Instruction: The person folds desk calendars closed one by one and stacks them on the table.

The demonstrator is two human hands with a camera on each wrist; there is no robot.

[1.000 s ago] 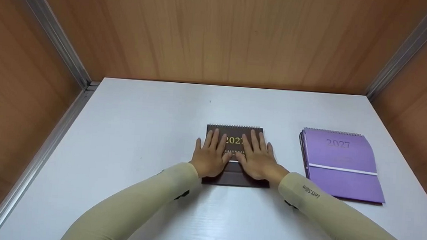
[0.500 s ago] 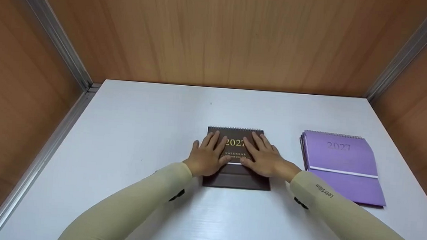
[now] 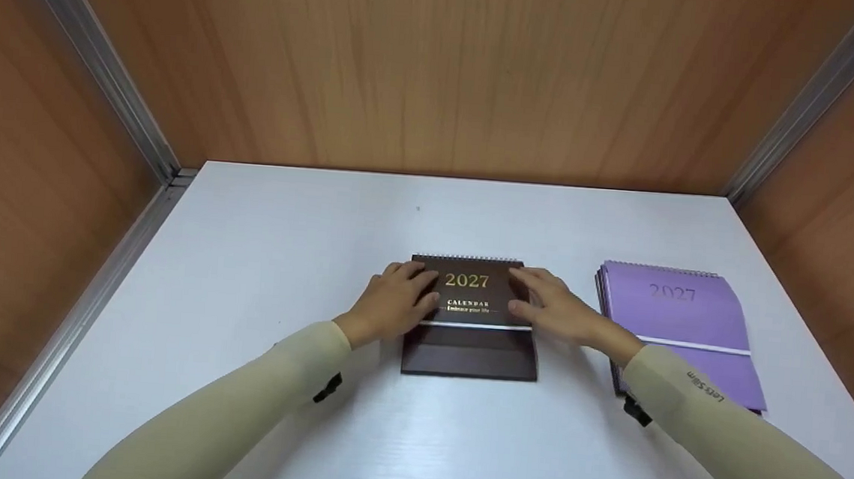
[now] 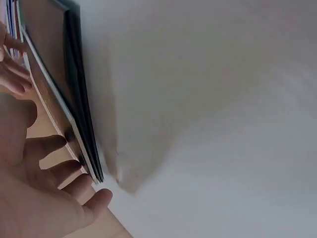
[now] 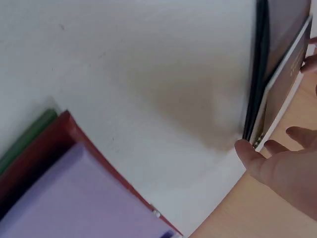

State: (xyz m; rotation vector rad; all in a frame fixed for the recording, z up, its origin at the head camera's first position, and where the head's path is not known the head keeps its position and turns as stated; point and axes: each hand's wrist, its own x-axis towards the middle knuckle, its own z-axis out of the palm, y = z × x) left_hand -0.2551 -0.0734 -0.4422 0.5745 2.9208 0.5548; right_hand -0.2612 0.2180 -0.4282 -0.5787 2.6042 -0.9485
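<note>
A dark brown spiral-bound desk calendar (image 3: 466,291) lies on the white table, with gold "2027" and "CALENDAR" lettering on its cover. A white edge crosses it above a plain brown lower part. At its left side, my left hand (image 3: 386,303) touches the cover with its fingertips, thumb low. My right hand (image 3: 563,311) has its fingertips right at the opposite edge. The left wrist view shows the loosely spread fingers (image 4: 44,148) along the side of the calendar. From the right wrist, the thumb and fingers (image 5: 285,166) appear beside the calendar's spiral-end corner.
To the right lies a stack of calendars with a purple one (image 3: 681,310) marked "2027" on top. Red (image 5: 74,130) and green (image 5: 29,134) covers show under it in the right wrist view. A wooden panel (image 3: 438,75) rises behind the white tabletop (image 3: 283,259).
Both hands have slid outward from flat on the cover to the calendar's left and right edges, baring the lettering. The calendar itself has stayed in place.
</note>
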